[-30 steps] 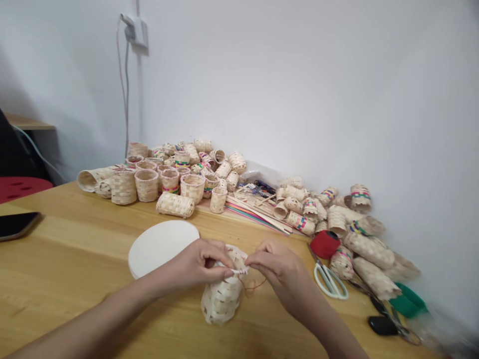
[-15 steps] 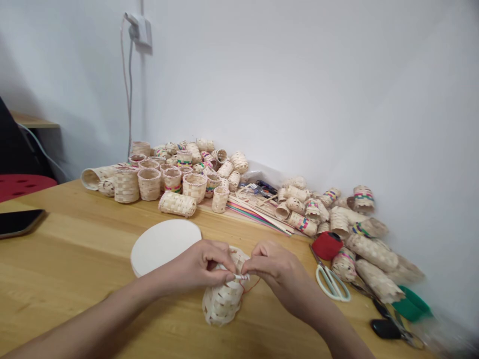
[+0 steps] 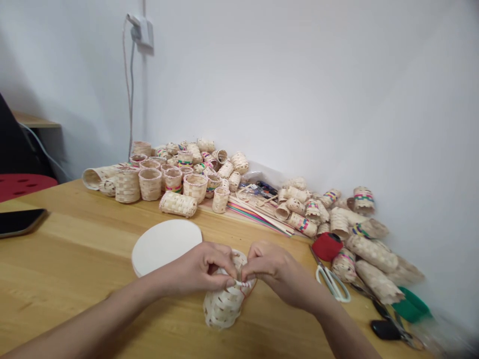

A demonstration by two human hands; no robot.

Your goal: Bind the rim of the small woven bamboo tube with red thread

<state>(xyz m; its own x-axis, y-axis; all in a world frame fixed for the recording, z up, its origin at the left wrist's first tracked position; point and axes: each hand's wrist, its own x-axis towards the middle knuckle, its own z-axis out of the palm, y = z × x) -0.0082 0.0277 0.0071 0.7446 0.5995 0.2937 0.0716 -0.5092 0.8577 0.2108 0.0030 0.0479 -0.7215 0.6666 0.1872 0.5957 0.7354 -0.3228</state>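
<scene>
One woven basket (image 3: 221,310) sits at the near middle of the worktop (image 3: 86,244), where the left hand (image 3: 200,268) clamps its fingers on the rim (image 3: 240,283) and the right hand (image 3: 276,271) pinches its fingers together beside, their grip hidden; drawing the red thread (image 3: 243,293) evenly snug seems best.

Woven baskets (image 3: 150,185), coloured strips (image 3: 258,220) and scissors (image 3: 330,280) on a wooden table (image 3: 93,239) suggest a craft workshop.

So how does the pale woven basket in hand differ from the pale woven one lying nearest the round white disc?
The held basket opens upward; the lying basket is on its side. Hands are at the held basket's rim; none touch the lying basket. Both are pale and woven.
</scene>
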